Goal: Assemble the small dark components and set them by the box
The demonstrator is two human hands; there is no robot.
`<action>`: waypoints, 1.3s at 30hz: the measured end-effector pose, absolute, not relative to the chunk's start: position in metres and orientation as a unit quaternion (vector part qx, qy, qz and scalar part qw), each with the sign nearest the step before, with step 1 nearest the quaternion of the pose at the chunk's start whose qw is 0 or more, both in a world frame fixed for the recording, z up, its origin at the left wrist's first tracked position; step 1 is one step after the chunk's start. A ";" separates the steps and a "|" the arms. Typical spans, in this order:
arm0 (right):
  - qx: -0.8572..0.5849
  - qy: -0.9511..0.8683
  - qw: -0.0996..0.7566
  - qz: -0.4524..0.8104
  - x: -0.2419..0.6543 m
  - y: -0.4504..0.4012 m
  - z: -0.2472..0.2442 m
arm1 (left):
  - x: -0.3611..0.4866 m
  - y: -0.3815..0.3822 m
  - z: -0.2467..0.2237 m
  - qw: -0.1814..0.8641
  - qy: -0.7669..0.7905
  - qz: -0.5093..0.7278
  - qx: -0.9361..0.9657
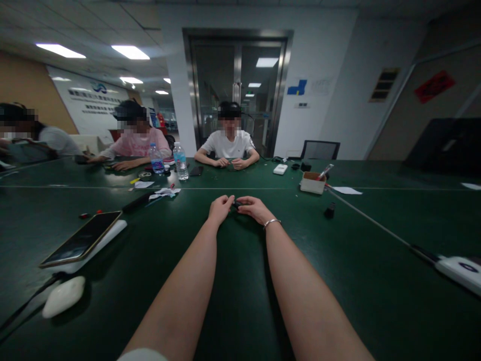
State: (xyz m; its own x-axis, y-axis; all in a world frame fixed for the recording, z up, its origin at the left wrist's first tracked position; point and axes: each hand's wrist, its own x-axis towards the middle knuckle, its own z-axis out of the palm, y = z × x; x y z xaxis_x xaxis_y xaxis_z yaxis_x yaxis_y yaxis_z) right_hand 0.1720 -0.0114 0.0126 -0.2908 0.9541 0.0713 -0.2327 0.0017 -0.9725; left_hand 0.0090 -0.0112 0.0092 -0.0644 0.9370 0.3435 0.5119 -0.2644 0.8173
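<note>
Both my arms stretch forward over the dark green table [240,281]. Between my fingertips is a small black object [236,204], too small and too covered to name its kind. My right hand [255,208], with a silver bracelet [271,223] at the wrist, pinches it from the right. My left hand [221,208] is closed, thumb and fingers pressed together, with its fingertips at the object's left end. Whether the left fingers also grip something of their own is hidden. Off to the right stands a small black piece [329,210] on the table.
On the left lie a phone [84,238] on a white box and a white rounded object [64,297] near a cable. Ahead are paper scraps [165,192], water bottles [180,161] and a small open box [312,184]. A white device [460,271] lies right. Several people sit opposite.
</note>
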 end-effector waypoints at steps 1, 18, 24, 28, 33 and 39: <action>-0.350 -0.523 0.478 0.612 0.172 -0.011 0.013 | 0.009 -0.013 0.011 0.206 0.570 0.454 0.653; -0.367 -0.524 0.462 0.615 0.169 -0.010 0.014 | 0.010 -0.028 0.022 0.123 0.573 0.445 0.677; -0.378 -0.479 0.496 0.617 0.169 -0.009 0.013 | 0.013 -0.018 0.016 0.325 0.460 0.536 0.629; -0.371 -0.478 0.501 0.619 0.169 -0.008 0.012 | 0.013 -0.013 0.015 0.421 0.432 0.545 0.583; -0.364 -0.499 0.506 0.603 0.167 -0.008 0.010 | 0.009 -0.007 0.008 0.386 0.451 0.548 0.589; -0.410 -0.617 0.499 0.450 0.161 -0.007 0.009 | 0.007 -0.006 0.007 0.348 0.454 0.564 0.596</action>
